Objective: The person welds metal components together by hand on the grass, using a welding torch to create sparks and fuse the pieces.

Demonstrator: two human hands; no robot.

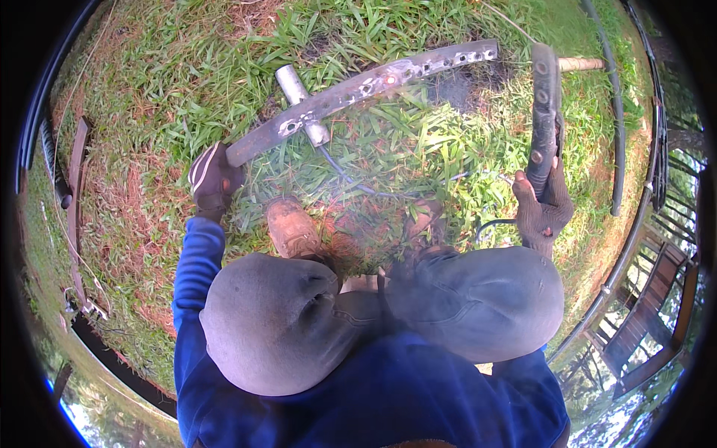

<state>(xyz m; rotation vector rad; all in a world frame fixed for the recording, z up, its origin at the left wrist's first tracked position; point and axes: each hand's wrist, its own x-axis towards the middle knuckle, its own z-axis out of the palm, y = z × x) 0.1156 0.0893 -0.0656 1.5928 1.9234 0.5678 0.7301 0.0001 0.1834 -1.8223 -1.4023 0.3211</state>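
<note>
My left hand (215, 179), in a dark glove with pale stripes, grips the near end of a long curved metal bar (340, 95). A row of holes and pale scorched spots runs along the bar, and one spot near its middle glows red. The bar crosses over a short silver pipe (293, 86) lying in the grass. On the right, my right hand (544, 205), in a brown knitted glove, is closed round the lower end of a dark bar (544, 97) with round marks along it. Part of that grip is hidden behind the bar.
My boots (293, 228) and bent knees (269, 321) are close below the curved bar. A thin cable (347, 178) crosses the grass between them and the bar. A wooden stick (581, 65) and dark pipe (614, 119) lie right; a flat bar (76, 187) lies left.
</note>
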